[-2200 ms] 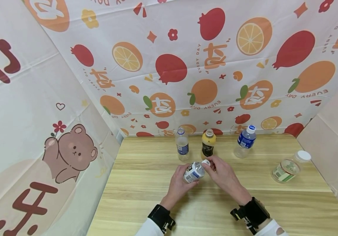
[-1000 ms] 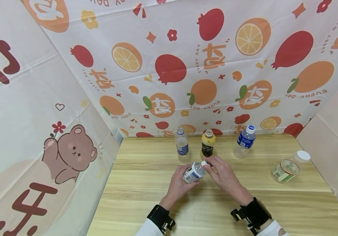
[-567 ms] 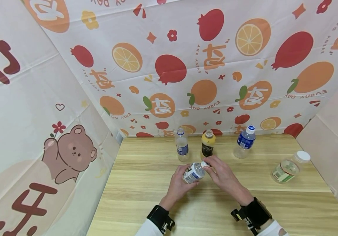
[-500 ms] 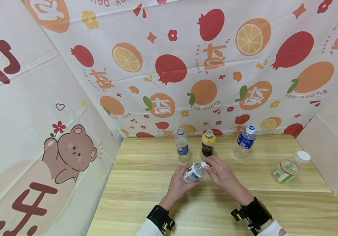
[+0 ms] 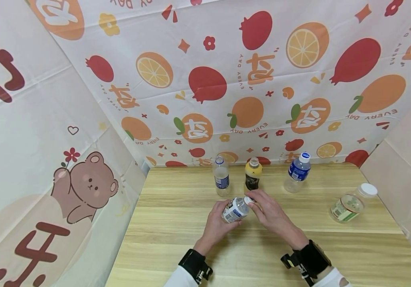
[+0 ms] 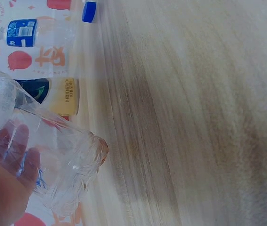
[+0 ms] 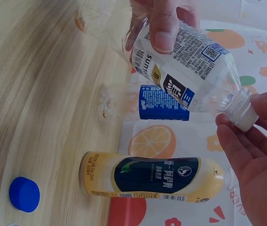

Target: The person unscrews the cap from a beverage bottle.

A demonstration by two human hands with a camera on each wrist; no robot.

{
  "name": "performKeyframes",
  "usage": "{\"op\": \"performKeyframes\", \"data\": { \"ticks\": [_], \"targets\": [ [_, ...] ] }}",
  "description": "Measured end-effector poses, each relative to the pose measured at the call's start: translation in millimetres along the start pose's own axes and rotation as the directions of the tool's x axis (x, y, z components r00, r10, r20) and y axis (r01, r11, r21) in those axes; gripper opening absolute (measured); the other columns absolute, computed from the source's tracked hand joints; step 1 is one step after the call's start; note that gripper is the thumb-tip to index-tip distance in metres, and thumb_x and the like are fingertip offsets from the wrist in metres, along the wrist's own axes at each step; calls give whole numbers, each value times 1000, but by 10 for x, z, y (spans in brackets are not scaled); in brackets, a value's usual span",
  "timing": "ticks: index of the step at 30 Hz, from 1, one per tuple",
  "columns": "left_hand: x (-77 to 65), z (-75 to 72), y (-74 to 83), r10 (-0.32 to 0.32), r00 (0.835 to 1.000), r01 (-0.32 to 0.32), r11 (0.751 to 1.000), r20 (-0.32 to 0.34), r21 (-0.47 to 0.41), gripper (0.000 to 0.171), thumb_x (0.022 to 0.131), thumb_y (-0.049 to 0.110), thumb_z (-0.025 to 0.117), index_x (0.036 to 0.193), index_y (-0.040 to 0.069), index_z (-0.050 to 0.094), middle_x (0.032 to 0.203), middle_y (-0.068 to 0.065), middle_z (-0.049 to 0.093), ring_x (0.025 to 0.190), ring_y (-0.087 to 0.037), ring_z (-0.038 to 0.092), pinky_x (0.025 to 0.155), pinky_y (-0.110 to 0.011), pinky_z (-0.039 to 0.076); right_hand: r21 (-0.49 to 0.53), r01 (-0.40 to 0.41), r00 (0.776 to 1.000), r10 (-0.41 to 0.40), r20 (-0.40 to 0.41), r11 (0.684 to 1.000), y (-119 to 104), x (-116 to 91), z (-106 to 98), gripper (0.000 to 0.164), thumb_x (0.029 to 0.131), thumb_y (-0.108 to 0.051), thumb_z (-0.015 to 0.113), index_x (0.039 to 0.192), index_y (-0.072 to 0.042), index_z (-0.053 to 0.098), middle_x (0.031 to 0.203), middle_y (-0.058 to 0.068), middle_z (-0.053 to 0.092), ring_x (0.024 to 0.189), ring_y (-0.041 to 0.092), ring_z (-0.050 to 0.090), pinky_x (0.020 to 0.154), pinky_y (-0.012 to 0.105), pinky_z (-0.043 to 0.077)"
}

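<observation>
My left hand (image 5: 215,224) grips a clear plastic bottle (image 5: 235,211) with a white printed label, tilted with its neck up to the right. In the left wrist view the bottle's crinkled base (image 6: 84,160) hangs over the table. My right hand (image 5: 273,213) pinches the white cap (image 7: 246,119) at the bottle's neck between thumb and fingers. Just behind the hands stands a yellow milk tea bottle (image 5: 253,172) with a dark label and no cap. To its left is a clear, uncapped bottle (image 5: 222,177) with a blue label.
A blue-labelled bottle (image 5: 297,171) with its cap on stands at the back right. Nearer the right edge is a clear jar (image 5: 349,207) with a white lid. A loose blue cap (image 7: 24,194) lies on the wooden table (image 5: 162,239). A fruit-print cloth (image 5: 209,115) hangs behind.
The white cap, tilted at the neck 2.2 s ago, now sits straighter on it. My right fingers have shifted slightly around it; the left hand holds its place.
</observation>
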State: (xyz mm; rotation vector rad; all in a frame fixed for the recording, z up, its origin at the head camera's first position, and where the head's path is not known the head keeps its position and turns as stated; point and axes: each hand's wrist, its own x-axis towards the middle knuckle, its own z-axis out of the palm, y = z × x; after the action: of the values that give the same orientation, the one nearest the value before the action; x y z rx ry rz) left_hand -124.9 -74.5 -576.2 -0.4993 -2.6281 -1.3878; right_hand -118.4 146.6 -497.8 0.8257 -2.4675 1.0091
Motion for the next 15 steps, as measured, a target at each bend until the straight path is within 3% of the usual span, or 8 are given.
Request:
{"op": "performKeyframes", "data": {
  "ticks": [4, 9, 12, 15],
  "targets": [
    [-6, 4, 12, 3, 1000, -3, 1000, 0, 14, 77, 73, 24, 95, 140, 12, 59, 121, -3, 62, 104, -19, 61, 93, -38, 54, 34, -63, 998, 62, 9, 997, -3, 0, 8, 33, 98, -2, 68, 130, -2, 64, 123, 11, 67, 107, 24, 67, 86, 44, 60],
    [-19, 14, 21, 31, 999, -30, 998, -11, 56, 77, 74, 25, 94, 140, 11, 58, 121, -3, 61, 104, -18, 62, 92, -38, 55, 45, -215, 977, 215, 11, 976, -21, -1, 17, 41, 103, -22, 66, 138, -1, 60, 127, 13, 67, 111, 27, 67, 89, 48, 59],
    [-22, 21, 27, 54, 998, -52, 995, -24, 82, 77, 74, 26, 94, 140, 12, 58, 121, -3, 61, 103, -18, 62, 91, -37, 56, -20, -259, 965, 258, -38, 966, -35, 2, 31, 43, 102, -30, 67, 134, -1, 63, 114, 9, 70, 97, 22, 67, 76, 39, 59],
    [-24, 32, 20, 77, 997, -74, 991, -30, 108, 77, 74, 27, 94, 140, 14, 57, 122, -3, 61, 104, -17, 62, 90, -36, 56, -95, -251, 965, 242, -103, 963, -36, 13, 45, 35, 99, -31, 71, 121, -4, 70, 92, 1, 69, 78, 14, 62, 61, 28, 52]
  ]
}}
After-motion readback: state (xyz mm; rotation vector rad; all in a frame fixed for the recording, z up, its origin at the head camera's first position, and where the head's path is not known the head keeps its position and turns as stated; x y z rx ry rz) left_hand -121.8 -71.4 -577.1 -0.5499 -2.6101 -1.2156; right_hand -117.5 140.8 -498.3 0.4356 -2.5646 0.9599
